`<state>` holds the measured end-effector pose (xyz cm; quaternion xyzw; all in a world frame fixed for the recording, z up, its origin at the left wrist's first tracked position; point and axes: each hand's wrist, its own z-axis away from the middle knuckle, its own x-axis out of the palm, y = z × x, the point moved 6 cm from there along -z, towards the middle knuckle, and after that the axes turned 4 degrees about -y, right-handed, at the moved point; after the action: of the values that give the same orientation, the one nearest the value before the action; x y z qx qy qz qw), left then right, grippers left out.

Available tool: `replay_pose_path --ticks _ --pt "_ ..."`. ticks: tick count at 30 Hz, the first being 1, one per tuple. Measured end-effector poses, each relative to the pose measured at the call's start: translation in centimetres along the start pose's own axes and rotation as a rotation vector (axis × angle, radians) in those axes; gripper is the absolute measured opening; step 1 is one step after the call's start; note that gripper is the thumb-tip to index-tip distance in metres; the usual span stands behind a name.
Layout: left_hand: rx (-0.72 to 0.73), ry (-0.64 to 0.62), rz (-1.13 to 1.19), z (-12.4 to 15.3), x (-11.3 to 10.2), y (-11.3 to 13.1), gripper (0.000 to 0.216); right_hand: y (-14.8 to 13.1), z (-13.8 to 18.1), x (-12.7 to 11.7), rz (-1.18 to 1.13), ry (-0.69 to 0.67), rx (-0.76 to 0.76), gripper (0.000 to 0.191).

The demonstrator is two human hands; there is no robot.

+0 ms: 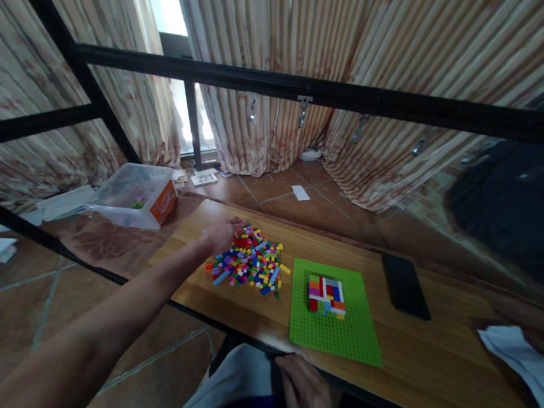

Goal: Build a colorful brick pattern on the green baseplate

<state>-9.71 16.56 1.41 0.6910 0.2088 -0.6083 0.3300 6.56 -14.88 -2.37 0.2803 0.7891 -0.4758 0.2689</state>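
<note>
My left hand point(223, 235) reaches to the far left edge of a loose pile of small coloured toy bricks point(252, 262). Its fingers bend down at the bricks; the fingertips are too small and hidden to show a hold. Right of the pile lies a green studded baseplate point(356, 329). On it sits a flat, roughly square block of joined bricks point(327, 296) in red, white, blue, orange, yellow and pink. My right hand point(306, 391) rests by my lap at the table's near edge, fingers curled in, with nothing visible in them.
The wooden table point(262, 320) also bears a black phone point(406, 285) and white papers point(525, 362) on the right. A clear plastic box point(132, 195) with an orange label stands on the floor at left. A black metal bar point(264, 79) crosses in front of curtains point(287, 27).
</note>
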Motion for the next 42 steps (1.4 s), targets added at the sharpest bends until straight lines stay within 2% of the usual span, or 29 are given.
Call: replay_pose_path --ticks 7,12,17,19,21,24,27,30,32,37,42 --pt "0.008 -0.062 -0.048 0.4 -0.1 -0.4 0.040 0.2 0.0 0.6 -0.086 -0.046 0.099 0.026" --pt "0.067 -0.082 -0.070 0.0 -0.3 -0.4 0.029 0.5 0.0 0.6 -0.141 -0.077 0.204 0.027" --pt "0.125 -0.018 -0.081 0.7 -2.5 1.0 0.022 0.3 -0.2 -0.5 -0.240 -0.022 0.257 0.028" --pt "0.103 0.020 -0.067 1.7 -3.3 2.9 0.018 0.2 -0.4 -1.3 -0.290 0.034 0.290 0.027" --pt "0.071 -0.002 -0.013 3.0 -3.0 5.7 0.016 0.5 -0.7 -2.1 -0.323 0.107 0.361 0.024" --pt "0.149 -0.070 0.129 5.1 -0.5 12.2 0.013 1.5 -1.1 -3.3 -0.336 0.217 0.518 0.024" --pt "0.213 -0.110 0.271 6.3 2.5 18.3 0.008 2.7 -1.4 -4.5 -0.354 0.267 0.610 0.033" --pt "0.253 -0.120 0.363 6.4 4.3 22.1 0.008 3.8 -1.2 -6.0 -0.373 0.316 0.626 0.029" --pt "0.260 -0.124 0.391 6.2 4.9 23.4 0.010 4.6 -0.8 -6.8 -0.373 0.331 0.627 0.026" --pt "0.145 -0.032 0.498 4.9 5.9 23.2 0.009 7.3 0.1 -7.9 -0.392 0.336 0.655 0.026" --pt "-0.201 0.092 0.730 3.7 7.2 20.1 0.020 10.5 -0.6 -9.1 -0.356 0.402 0.681 0.025"
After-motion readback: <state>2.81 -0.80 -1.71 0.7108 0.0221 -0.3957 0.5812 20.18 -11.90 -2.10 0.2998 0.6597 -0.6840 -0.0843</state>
